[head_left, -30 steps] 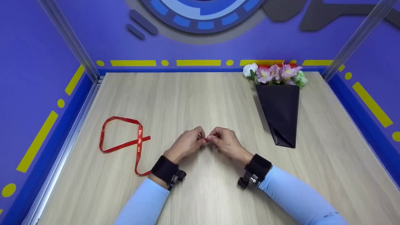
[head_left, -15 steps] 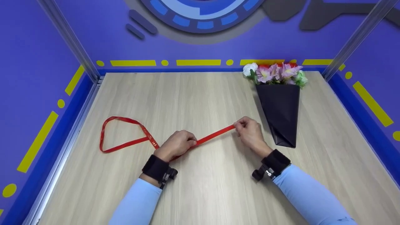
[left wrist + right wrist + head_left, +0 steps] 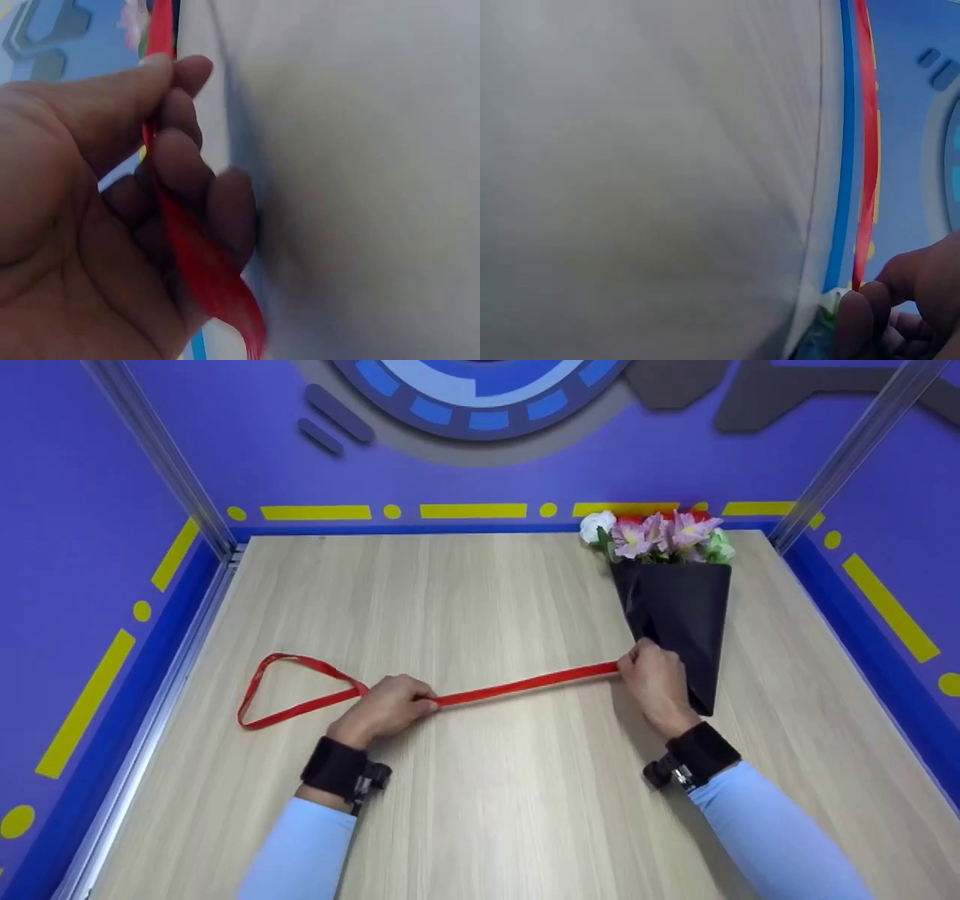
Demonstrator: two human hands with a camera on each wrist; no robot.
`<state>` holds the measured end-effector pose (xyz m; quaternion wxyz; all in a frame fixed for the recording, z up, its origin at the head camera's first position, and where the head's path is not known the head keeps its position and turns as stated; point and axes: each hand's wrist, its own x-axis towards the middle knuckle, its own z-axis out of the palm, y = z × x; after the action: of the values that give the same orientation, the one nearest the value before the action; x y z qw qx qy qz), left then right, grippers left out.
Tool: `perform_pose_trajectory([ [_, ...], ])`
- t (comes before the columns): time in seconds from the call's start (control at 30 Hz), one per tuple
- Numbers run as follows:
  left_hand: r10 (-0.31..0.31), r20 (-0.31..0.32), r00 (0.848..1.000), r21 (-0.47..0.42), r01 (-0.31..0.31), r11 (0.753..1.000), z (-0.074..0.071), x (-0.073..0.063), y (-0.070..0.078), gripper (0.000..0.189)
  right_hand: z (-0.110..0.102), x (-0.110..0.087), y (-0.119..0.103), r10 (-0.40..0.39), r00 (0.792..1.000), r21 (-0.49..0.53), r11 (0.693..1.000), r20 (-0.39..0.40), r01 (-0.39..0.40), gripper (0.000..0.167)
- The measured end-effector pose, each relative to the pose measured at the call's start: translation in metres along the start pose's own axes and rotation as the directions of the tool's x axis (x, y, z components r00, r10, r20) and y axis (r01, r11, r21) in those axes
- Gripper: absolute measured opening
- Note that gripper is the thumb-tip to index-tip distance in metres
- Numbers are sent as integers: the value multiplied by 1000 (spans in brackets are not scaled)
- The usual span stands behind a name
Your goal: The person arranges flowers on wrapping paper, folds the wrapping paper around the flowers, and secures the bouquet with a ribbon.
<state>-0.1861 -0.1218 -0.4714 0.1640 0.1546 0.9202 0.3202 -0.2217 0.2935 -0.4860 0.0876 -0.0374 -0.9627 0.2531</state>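
Note:
A red ribbon (image 3: 529,684) stretches nearly straight between the two hands. My left hand (image 3: 388,705) pinches it between thumb and index finger; in the left wrist view the ribbon (image 3: 202,262) runs on through the curled fingers and past the palm. Its rest lies as a loop on the table to the left. The right hand (image 3: 654,682) pinches the ribbon near one end, in front of the black wrapping of the bouquet (image 3: 686,600), and hides part of it. Whether that hand touches the wrapping I cannot tell. In the right wrist view, thumb and finger hold the ribbon (image 3: 868,142).
Pink, white, red and green flowers (image 3: 652,536) stick out of the wrapping toward the back edge. A wood-grain table (image 3: 465,810) lies under everything, with blue-purple panels (image 3: 480,480) around its back and sides. Metal posts (image 3: 161,457) stand at the corners.
My hands were together at the middle and have moved apart, drawing the ribbon out between them. The loop on the left has become smaller. Where the right hand is, the bouquet's wrapping has shifted slightly.

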Motion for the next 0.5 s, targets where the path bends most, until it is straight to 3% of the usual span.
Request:
perform_pose_trajectory([
  [0.13, -128, -52, 990, 4, 129, 992, -16, -12, -21, 12, -5, -10, 2, -123, 992, -85, 988, 34, 126, 12],
  [0.23, -204, -54, 978, 3, 204, 979, -24, -18, -28, 11, -4, -20, 0, -219, 974, -133, 965, 56, 224, 13],
  [0.5, -220, 14, 975, -11, 220, 975, -36, -30, -33, 7, -7, -43, 0, -309, 944, -186, 927, 112, 326, 18],
])
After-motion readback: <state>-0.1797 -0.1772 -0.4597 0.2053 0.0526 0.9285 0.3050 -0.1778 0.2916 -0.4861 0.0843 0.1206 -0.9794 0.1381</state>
